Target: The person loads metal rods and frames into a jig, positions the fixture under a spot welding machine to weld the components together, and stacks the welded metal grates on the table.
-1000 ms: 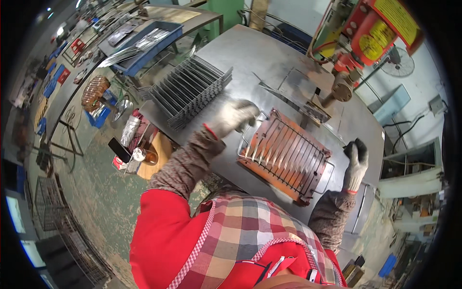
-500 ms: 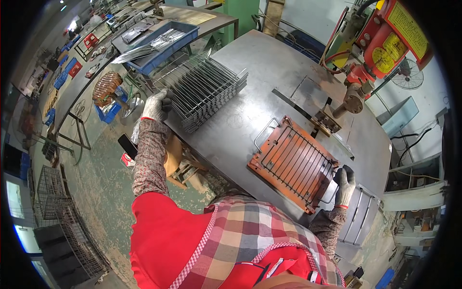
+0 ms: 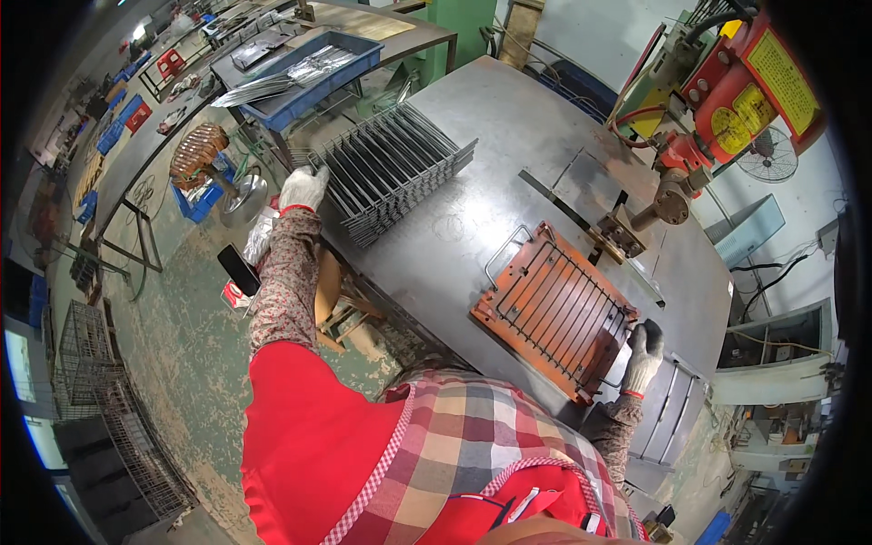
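My left hand [image 3: 304,189], in a white glove, is at the left end of a stack of dark wire racks [image 3: 395,173]. Its fingers look curled on the end of the top rack. On the metal table [image 3: 436,259], nearer to me, lies an orange-red flat jig [image 3: 554,313] with thin parallel rods across it and a wire handle [image 3: 504,259] at its far left end. My right hand [image 3: 643,359], its glove dark at the fingertips, is closed at the jig's right end. What those fingers hold is hidden.
Beyond the jig stands a red and yellow machine [image 3: 727,118] with a metal arm reaching over the table. A blue tray [image 3: 313,86] of metal parts sits on another table. A stool [image 3: 331,300] is below the table edge; loose rods [image 3: 668,409] lie at the right.
The top wire rack, raised and tilted in my left hand before, now lies lower on the stack. My left hand has turned its back upward. My right hand has shifted slightly down toward me.
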